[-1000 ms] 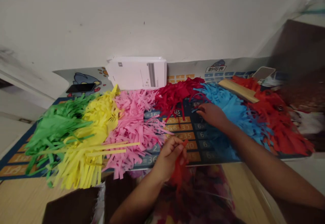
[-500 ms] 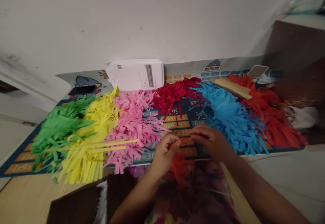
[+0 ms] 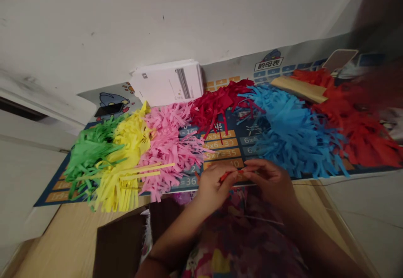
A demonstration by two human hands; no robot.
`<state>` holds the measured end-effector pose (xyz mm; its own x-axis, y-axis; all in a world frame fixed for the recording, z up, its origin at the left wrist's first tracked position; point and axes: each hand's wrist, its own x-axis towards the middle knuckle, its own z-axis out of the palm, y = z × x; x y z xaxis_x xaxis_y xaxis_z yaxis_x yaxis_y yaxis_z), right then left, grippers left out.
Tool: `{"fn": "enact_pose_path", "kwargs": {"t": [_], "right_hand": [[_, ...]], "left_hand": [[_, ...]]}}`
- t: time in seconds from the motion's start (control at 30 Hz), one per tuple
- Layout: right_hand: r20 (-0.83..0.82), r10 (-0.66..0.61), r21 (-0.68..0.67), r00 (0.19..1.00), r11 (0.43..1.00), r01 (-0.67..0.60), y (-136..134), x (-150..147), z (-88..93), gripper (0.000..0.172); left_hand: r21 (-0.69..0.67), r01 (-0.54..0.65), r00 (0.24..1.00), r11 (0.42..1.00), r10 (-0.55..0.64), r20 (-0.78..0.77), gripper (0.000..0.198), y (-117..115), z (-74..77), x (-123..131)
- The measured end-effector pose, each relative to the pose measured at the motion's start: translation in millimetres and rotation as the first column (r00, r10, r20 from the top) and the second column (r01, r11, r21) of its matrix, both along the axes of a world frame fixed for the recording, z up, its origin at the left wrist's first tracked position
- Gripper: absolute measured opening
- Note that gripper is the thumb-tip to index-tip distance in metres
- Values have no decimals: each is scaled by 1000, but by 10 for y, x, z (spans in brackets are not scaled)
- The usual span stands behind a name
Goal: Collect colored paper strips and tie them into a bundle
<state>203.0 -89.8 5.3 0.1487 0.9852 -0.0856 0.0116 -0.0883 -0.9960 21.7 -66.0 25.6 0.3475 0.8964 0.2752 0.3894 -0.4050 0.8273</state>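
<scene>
While your left hand point(image 3: 214, 185) and right hand point(image 3: 273, 183) pinch a red strip point(image 3: 224, 176) in narrowed fingers point(image 3: 228, 184), it sits front-left of the blue fringe point(image 3: 289, 120), pink fringe point(image 3: 171, 156) farther left, red fringe point(image 3: 362, 135) to its right.

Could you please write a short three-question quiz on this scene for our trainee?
1. Multiple choice: which colour of pile lies between the green pile and the pink pile?
A) blue
B) yellow
C) crimson
2. True or false: the left hand rests on the green pile.
3. Fill in the colour: the small piece showing at the left hand is ____.

Key:
1. B, the yellow pile.
2. False; it is close to the right hand, apart from the green pile.
3. Red.
</scene>
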Motion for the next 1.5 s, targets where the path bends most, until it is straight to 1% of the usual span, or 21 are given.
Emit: {"fn": "enact_pose_path", "kwargs": {"t": [0.1,0.2,0.27,0.4,0.47,0.53,0.6,0.67,0.73,0.8,0.9,0.97,1.03,1.13,1.2,1.3,1.37,1.43,1.5], "right_hand": [[169,-10,82,986,997,-4,-25,21,18,21],[322,26,144,946,987,-76,-35,56,70,15],[379,39,171,924,979,-112,-38,80,96,12],[464,18,244,886,959,-147,-47,103,103,9],[463,37,238,886,957,-164,-59,103,92,10],[408,68,186,910,970,-156,-76,107,75,11],[334,95,126,938,981,-144,-95,116,54,13],[296,102,99,950,986,-137,-113,124,35,14],[313,88,106,946,986,-127,-129,126,21,13],[369,72,128,927,984,-127,-142,124,13,11],[463,73,163,883,972,-166,-155,136,8,12],[453,100,162,886,968,-192,-153,162,15,15],[392,144,145,908,965,-216,-144,196,30,20],[369,176,157,912,956,-248,-128,233,50,16],[418,167,179,893,948,-262,-132,234,49,17],[495,144,217,857,935,-282,-163,221,37,16],[524,118,244,844,928,-281,-192,221,38,17],[528,89,256,845,932,-258,-218,236,49,19],[521,73,255,850,937,-237,-239,261,60,20]], "left_hand": [[62,48,996,997,-43,-83,17,-3,27,-22],[115,80,989,990,-65,-131,17,-5,57,-25],[133,100,987,986,-82,-135,16,-13,71,-17],[104,143,981,984,-126,-150,17,-42,75,0],[93,131,981,987,-116,-153,15,-53,65,0],[81,126,982,989,-112,-151,13,-59,52,-8],[61,150,978,987,-139,-154,15,-59,36,-16],[42,168,976,985,-160,-150,14,-55,16,-18],[39,169,979,985,-163,-126,11,-50,-8,-8],[61,167,982,984,-160,-95,10,-47,-31,12],[99,177,983,979,-171,-66,12,-48,-51,40],[111,176,984,978,-172,-44,11,-51,-57,49],[104,169,986,980,-167,-26,10,-55,-59,49],[70,170,985,983,-168,-41,8,-63,-60,47],[64,160,986,985,-156,-63,6,-69,-59,55],[99,167,985,981,-161,-66,15,-73,-59,89],[123,184,983,975,-182,-21,10,-70,-61,120],[126,174,984,977,-179,29,4,-68,-63,147],[116,165,984,979,-171,47,4,-69,-64,167]]}}
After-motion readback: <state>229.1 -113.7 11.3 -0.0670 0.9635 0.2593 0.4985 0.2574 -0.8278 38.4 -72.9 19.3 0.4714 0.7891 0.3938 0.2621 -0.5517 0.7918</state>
